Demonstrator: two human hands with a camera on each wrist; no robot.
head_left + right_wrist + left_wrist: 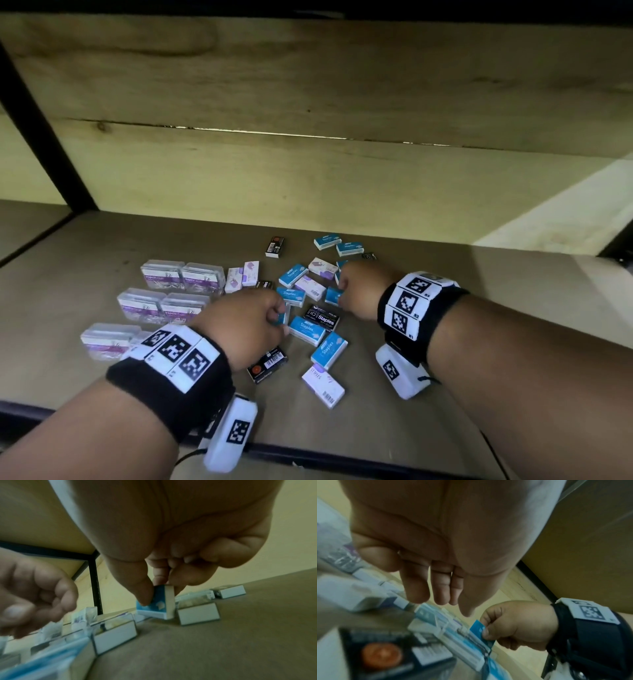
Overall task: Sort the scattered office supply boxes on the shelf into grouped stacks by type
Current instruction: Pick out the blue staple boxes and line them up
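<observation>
Small staples boxes lie scattered on the wooden shelf (496,329): blue ones (307,329), white-and-purple ones (322,386) and black ones (322,317). My right hand (342,291) pinches a blue staples box (159,602) between thumb and fingers and has tipped it up on its edge in the middle of the pile. My left hand (279,318) hovers low over the pile with its fingers (418,588) straight and relaxed. A blue box (284,315) on its edge is at its fingertips; I cannot tell whether they touch it.
Clear plastic paper clip boxes (185,279) sit in rows at the left of the shelf. A black upright (41,130) rises at the far left, a wooden back wall (308,171) stands behind. The shelf's dark front edge (342,459) runs below my wrists.
</observation>
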